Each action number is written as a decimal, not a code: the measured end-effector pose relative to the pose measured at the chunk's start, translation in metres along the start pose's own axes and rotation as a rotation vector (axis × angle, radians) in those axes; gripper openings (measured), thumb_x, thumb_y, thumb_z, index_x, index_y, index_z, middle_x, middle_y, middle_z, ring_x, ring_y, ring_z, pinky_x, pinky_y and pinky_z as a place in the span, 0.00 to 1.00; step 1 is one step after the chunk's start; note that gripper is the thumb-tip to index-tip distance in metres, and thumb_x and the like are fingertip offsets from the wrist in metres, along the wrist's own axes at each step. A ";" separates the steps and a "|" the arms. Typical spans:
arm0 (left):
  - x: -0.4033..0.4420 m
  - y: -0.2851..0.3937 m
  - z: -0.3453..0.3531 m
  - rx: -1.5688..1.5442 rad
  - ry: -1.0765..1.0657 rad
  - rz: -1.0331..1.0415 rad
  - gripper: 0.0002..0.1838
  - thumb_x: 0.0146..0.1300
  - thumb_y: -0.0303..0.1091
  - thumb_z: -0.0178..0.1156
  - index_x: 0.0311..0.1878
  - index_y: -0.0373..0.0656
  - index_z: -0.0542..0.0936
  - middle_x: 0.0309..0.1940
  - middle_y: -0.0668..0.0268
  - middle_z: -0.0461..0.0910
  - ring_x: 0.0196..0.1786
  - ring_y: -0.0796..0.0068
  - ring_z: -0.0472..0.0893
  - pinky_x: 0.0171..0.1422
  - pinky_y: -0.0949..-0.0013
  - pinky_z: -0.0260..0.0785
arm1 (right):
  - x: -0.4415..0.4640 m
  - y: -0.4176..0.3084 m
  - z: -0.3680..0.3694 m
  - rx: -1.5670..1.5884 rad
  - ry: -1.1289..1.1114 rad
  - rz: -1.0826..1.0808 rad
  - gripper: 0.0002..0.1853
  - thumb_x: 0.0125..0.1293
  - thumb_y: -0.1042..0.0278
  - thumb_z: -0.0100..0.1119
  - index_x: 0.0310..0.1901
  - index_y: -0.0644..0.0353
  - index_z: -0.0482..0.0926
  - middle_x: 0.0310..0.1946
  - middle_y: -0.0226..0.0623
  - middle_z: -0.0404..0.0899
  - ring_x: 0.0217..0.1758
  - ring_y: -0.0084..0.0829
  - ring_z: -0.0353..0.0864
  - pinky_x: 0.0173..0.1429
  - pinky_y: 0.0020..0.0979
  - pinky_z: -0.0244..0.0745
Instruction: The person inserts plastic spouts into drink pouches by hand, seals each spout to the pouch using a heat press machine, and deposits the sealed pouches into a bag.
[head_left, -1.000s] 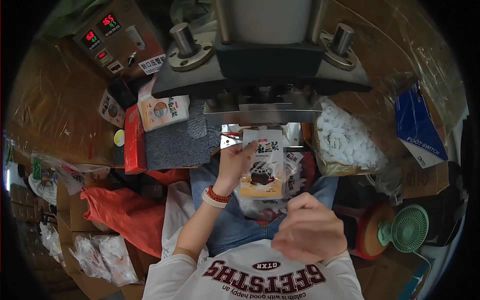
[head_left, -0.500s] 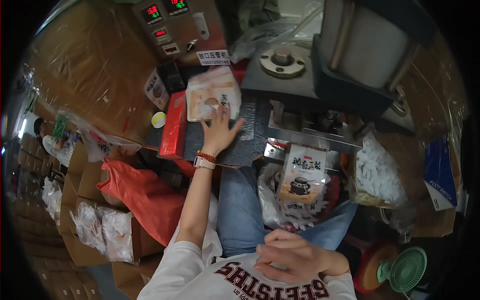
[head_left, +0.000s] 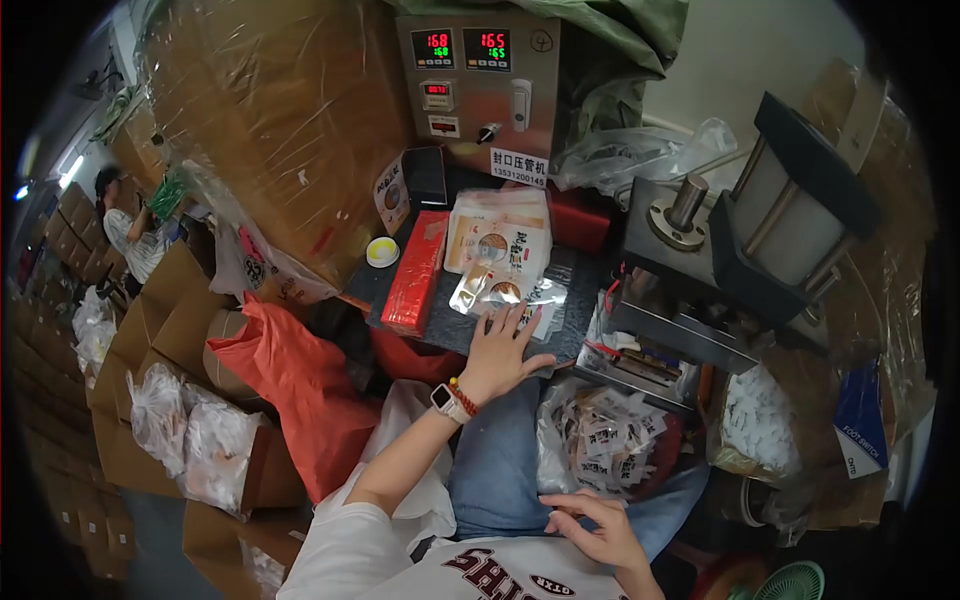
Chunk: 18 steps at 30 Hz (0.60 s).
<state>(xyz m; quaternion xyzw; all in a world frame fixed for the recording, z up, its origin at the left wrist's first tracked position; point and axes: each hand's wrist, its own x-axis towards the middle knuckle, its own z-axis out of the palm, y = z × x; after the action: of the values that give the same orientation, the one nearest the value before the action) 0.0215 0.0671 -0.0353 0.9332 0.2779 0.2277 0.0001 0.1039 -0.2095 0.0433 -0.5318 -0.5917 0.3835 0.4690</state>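
Observation:
My left hand (head_left: 500, 358) lies with fingers spread, its fingertips on the near edge of a shiny printed pouch (head_left: 508, 292). That pouch overlaps a stack of similar pouches (head_left: 500, 228) on the dark bench top (head_left: 455, 335). Over my lap is my right hand (head_left: 598, 535), its fingers loosely bent and apart, holding nothing. In front of it, a bag of printed packets (head_left: 612, 440) rests against my legs below the press. The press (head_left: 670, 320) stands to the right of the bench top, its lower metal plates showing.
A long red box (head_left: 415, 272) and a small yellow-and-white round lid (head_left: 382, 252) flank the pouches. Behind stands a control box with lit displays (head_left: 480, 90). Cartons (head_left: 130, 400) and an orange-red bag (head_left: 290, 390) are left; a bag of white pieces (head_left: 760, 420) is right. Another person (head_left: 135, 230) is far left.
The pouch at the front of the press is no longer there. My left hand has drawn back from the stack, and a pouch now lies nearer me. My right hand has lowered and opened.

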 end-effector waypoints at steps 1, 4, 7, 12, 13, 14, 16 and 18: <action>0.008 -0.008 0.007 -0.011 -0.024 -0.046 0.41 0.63 0.66 0.47 0.70 0.45 0.65 0.68 0.52 0.64 0.70 0.52 0.62 0.70 0.45 0.51 | -0.001 0.001 0.003 0.017 0.017 0.079 0.15 0.65 0.73 0.59 0.53 0.60 0.80 0.28 0.31 0.84 0.32 0.25 0.81 0.44 0.28 0.72; 0.052 -0.023 -0.001 -0.033 -0.016 -0.152 0.42 0.62 0.62 0.54 0.72 0.45 0.60 0.71 0.50 0.58 0.73 0.48 0.55 0.71 0.40 0.48 | -0.001 0.007 0.014 0.075 0.009 0.166 0.14 0.66 0.72 0.59 0.53 0.61 0.80 0.29 0.32 0.84 0.34 0.24 0.82 0.44 0.27 0.73; 0.116 -0.064 0.003 -0.060 0.349 -0.242 0.43 0.61 0.56 0.58 0.74 0.47 0.55 0.73 0.49 0.51 0.76 0.46 0.47 0.74 0.38 0.42 | 0.004 0.015 0.023 0.121 -0.058 0.214 0.13 0.69 0.72 0.56 0.53 0.66 0.79 0.33 0.34 0.84 0.36 0.20 0.82 0.39 0.19 0.73; 0.176 -0.127 -0.004 -0.235 0.162 -0.533 0.43 0.64 0.67 0.46 0.72 0.44 0.57 0.57 0.43 0.74 0.66 0.50 0.69 0.75 0.42 0.40 | 0.021 0.024 0.027 0.149 -0.099 0.365 0.13 0.70 0.71 0.55 0.54 0.64 0.79 0.32 0.33 0.83 0.37 0.19 0.82 0.40 0.20 0.73; 0.178 -0.129 -0.002 -0.236 0.164 -0.531 0.43 0.64 0.67 0.46 0.72 0.44 0.57 0.57 0.43 0.74 0.66 0.50 0.69 0.75 0.42 0.40 | 0.027 0.029 0.026 0.147 -0.097 0.364 0.13 0.70 0.71 0.55 0.54 0.64 0.79 0.32 0.33 0.83 0.37 0.19 0.82 0.40 0.20 0.73; 0.178 -0.132 0.001 -0.148 0.253 -0.446 0.40 0.64 0.66 0.47 0.67 0.41 0.63 0.47 0.44 0.78 0.56 0.50 0.75 0.69 0.47 0.53 | 0.036 0.037 0.026 0.148 -0.069 0.315 0.13 0.70 0.70 0.55 0.54 0.62 0.79 0.32 0.32 0.84 0.37 0.19 0.81 0.40 0.21 0.73; 0.174 -0.134 0.001 -0.053 0.330 -0.361 0.38 0.64 0.65 0.48 0.62 0.39 0.70 0.38 0.45 0.82 0.46 0.49 0.82 0.62 0.52 0.65 | 0.061 0.042 0.028 0.133 -0.015 0.244 0.13 0.70 0.69 0.55 0.54 0.61 0.79 0.33 0.31 0.84 0.38 0.18 0.80 0.42 0.23 0.72; 0.174 -0.123 -0.008 0.028 0.149 -0.319 0.32 0.65 0.63 0.49 0.38 0.37 0.83 0.22 0.52 0.81 0.29 0.54 0.83 0.38 0.57 0.74 | 0.096 0.053 0.032 -0.059 0.097 0.022 0.13 0.69 0.70 0.56 0.52 0.63 0.78 0.35 0.33 0.83 0.38 0.23 0.81 0.41 0.25 0.72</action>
<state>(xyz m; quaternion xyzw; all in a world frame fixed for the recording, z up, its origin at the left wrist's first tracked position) 0.0838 0.2602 0.0305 0.8577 0.4250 0.2892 0.0027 0.0879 -0.1060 -0.0013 -0.5697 -0.5734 0.3450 0.4770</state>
